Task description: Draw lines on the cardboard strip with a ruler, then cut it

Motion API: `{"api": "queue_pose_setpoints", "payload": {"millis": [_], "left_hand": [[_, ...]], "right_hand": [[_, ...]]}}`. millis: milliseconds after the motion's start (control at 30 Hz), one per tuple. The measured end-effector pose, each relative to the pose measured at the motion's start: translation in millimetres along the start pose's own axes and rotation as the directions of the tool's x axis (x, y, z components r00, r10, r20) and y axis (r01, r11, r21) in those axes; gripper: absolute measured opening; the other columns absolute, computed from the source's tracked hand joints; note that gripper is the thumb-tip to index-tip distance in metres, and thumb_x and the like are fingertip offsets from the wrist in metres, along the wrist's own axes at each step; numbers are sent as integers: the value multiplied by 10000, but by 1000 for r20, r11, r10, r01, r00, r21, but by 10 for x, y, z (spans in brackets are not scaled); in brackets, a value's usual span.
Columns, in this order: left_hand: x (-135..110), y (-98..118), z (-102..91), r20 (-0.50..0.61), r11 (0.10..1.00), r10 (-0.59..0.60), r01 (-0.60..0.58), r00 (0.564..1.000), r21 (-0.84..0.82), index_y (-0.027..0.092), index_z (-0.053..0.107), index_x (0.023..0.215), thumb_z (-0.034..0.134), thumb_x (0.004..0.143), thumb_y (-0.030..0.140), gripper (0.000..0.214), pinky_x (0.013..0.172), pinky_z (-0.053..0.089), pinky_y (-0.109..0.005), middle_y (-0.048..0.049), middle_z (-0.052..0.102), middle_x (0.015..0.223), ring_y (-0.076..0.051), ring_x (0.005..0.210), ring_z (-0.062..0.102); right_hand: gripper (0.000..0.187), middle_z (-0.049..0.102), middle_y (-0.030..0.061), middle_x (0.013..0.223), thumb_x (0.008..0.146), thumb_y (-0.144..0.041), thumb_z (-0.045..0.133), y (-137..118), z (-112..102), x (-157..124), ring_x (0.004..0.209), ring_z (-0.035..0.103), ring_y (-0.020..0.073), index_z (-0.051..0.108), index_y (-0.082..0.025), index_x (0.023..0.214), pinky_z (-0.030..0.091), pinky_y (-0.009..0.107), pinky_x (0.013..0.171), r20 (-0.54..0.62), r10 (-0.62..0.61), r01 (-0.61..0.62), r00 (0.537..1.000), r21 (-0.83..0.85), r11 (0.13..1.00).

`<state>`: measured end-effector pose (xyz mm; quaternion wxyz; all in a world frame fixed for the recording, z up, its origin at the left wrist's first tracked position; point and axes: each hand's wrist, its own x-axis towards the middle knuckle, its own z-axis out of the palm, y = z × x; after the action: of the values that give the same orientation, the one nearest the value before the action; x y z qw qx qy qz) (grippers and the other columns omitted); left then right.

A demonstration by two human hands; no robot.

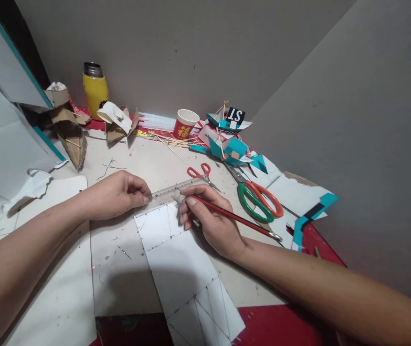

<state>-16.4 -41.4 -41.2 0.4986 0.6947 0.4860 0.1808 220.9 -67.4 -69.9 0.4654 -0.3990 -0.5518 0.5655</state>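
Center frame: left hand [117, 194] closed, fingertips pinning left end of ruler [178, 187] on top edge of paper [180, 262]. Right hand [212, 223] grips pencil [241, 220], tip at ruler edge. 2 scissors right of ruler: red [200, 171], green [259, 198]. Cup [185, 124] top center, bottle [95, 91] upper left.
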Motion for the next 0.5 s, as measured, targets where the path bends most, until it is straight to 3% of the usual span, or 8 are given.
{"api": "queue_pose_setpoints", "payload": {"millis": [500], "left_hand": [[-12,20,0,-17,999,-3,4,1000,53,174,718,842,629,833,350,197,499,303,-226,52,532,592,-103,522,395]], "right_hand": [[156,648,-28,710,931,-334,645,5,-1,3,569,625,98,641,-198,1007,497,190,472,14,-11,11,1000,1,1000]]}}
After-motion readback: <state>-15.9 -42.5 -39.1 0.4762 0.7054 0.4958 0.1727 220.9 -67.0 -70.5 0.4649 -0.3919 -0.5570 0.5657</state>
